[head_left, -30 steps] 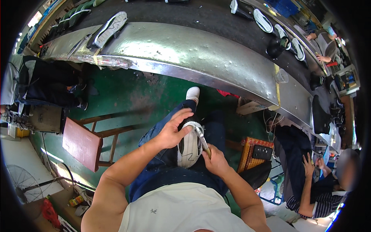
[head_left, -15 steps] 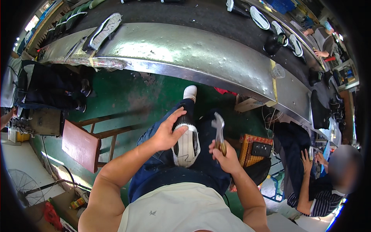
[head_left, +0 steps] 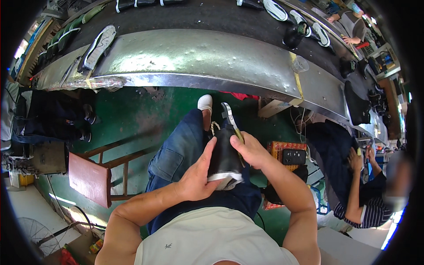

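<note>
A black boot [head_left: 224, 152] rests between my thighs, its white-edged sole [head_left: 230, 180] turned down toward my body. My left hand [head_left: 197, 173] presses along its left side, thumb and fingers closed around the toe end. On the other side my right hand [head_left: 250, 150] grips lasting pincers [head_left: 228, 115] with a curved silver head and yellowish handles, while its fingers also lie against the boot. The pincers' head points away from me, past the boot's far end. A beige cord loop [head_left: 214, 127] sticks up at that end.
Ahead runs a metal-edged bench [head_left: 185, 57] with a dark belt carrying several shoes [head_left: 100, 46]. A stool [head_left: 90, 179] stands left, a woven seat [head_left: 282, 152] with a black case right. People work at both sides; a fan [head_left: 33, 234] is lower left.
The boot has turned over from sole up to its black upper showing. My right hand has moved in against it with the pincers, and my left hand has shifted toward the near end.
</note>
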Motion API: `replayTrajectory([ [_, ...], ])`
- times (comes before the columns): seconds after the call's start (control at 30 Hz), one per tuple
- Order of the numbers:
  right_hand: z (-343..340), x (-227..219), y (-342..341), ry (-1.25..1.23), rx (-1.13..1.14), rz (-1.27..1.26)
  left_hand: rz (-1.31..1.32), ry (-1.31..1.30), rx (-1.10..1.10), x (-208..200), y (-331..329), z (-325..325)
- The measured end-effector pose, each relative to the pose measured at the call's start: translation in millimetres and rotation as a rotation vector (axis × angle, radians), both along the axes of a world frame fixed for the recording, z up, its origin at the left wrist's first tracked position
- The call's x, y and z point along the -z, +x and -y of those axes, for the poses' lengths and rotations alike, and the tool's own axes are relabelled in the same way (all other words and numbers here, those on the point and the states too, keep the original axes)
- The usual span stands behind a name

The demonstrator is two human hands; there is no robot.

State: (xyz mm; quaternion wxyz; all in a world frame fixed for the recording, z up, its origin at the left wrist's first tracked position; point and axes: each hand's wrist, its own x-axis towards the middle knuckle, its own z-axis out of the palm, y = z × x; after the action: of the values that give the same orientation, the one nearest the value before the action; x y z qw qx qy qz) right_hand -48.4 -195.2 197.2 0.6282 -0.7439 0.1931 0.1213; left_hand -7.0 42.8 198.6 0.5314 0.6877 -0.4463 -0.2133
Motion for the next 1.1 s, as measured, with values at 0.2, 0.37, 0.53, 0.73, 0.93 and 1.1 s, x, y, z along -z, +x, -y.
replayTrajectory([
  [0.2, 37, 11, -20, 0.441, 0.097, -0.158, -0.068, 0.033, 0.145, 22, -9, -6],
  [0.37, 62, 27, -77, 0.533, 0.343, 0.087, -0.656, -0.004, -0.355, 71, 9, -29],
  [0.53, 6, 46, -97, 1.068, 0.791, 0.117, -1.349, -0.521, -0.179, 44, 35, 7],
  [0.73, -8, 77, -128, 0.744, 0.283, -0.438, -0.891, -0.461, -0.233, 15, 86, 40],
  [0.93, -2, 70, -153, 0.563, 0.435, -0.265, -0.13, 0.515, 0.097, 24, 113, 102],
  [1.1, 4, 49, -159, 0.231, 0.196, -0.187, -0.208, 0.522, 0.153, 100, 55, 75],
])
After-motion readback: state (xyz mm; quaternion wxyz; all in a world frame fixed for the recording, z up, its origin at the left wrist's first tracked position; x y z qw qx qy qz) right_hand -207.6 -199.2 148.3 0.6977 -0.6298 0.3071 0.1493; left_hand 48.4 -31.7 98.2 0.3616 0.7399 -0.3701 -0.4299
